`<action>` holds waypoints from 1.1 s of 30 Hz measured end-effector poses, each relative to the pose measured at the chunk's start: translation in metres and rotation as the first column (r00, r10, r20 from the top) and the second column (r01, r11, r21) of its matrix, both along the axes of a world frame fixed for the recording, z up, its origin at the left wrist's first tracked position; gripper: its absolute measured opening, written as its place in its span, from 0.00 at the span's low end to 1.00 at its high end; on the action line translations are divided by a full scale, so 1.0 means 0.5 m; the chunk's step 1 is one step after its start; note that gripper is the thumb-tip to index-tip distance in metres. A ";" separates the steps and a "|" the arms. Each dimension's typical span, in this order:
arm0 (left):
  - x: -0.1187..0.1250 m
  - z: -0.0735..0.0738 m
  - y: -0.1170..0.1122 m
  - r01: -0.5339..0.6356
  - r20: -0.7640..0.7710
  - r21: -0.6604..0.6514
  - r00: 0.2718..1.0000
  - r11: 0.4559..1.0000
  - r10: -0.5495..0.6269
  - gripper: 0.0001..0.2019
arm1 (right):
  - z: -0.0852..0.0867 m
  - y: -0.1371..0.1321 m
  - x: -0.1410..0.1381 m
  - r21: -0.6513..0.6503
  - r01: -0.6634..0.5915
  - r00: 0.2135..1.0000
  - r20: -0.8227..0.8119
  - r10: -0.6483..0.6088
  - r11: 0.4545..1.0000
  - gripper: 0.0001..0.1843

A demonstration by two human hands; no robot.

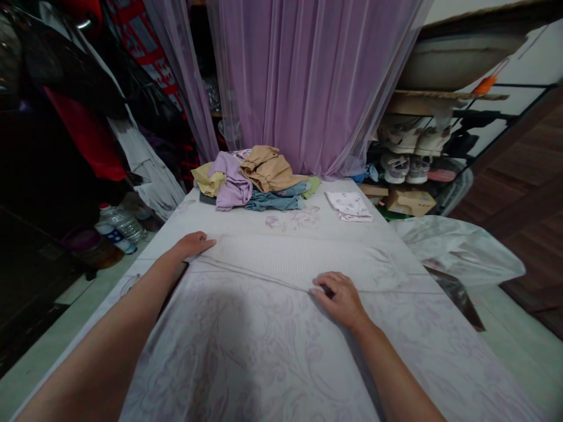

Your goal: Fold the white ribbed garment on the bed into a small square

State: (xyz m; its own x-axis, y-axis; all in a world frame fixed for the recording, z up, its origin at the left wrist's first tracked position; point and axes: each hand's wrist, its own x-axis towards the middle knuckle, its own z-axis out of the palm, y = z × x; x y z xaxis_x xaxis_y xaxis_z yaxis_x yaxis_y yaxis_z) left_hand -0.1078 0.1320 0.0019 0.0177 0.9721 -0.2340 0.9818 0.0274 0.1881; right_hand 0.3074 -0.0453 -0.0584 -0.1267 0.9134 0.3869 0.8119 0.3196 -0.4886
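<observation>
Across the flowered cover (303, 363), a white garment (281, 258) lies central; the left hand (193, 246) curls at its nine-o'clock end, grip unclear; the right hand (341, 298) pinches its six-o'clock edge, likely keeping it straight.

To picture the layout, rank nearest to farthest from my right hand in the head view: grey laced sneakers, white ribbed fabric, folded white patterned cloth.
1. White ribbed fabric, touching right hand.
2. Folded patterned cloth, ahead.
3. Grey sneakers, ahead, farther right.
</observation>
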 end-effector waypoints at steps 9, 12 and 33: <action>0.010 -0.020 -0.027 0.009 -0.097 0.039 0.995 0.999 -0.005 0.21 | -0.009 -0.006 -0.003 -0.003 0.013 0.999 -0.039 -0.013 1.000 0.11; 0.005 -0.014 -0.030 -0.010 -0.098 0.042 0.995 0.999 0.014 0.21 | -0.011 -0.007 -0.006 0.013 0.021 0.998 -0.062 -0.020 1.000 0.12; -0.011 -0.009 -0.071 -0.095 -0.082 0.074 0.992 0.993 0.101 0.23 | -0.021 -0.012 -0.004 0.124 -0.056 0.998 -0.012 0.058 0.991 0.13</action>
State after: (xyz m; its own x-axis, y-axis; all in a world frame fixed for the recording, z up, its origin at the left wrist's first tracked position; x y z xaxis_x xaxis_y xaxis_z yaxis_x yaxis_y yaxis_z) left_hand -0.1134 0.0967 -0.0026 -0.0953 0.9822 -0.1620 0.9876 0.1137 0.1085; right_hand 0.3053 -0.0515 -0.0691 -0.1702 0.8498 0.4989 0.7832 0.4239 -0.4549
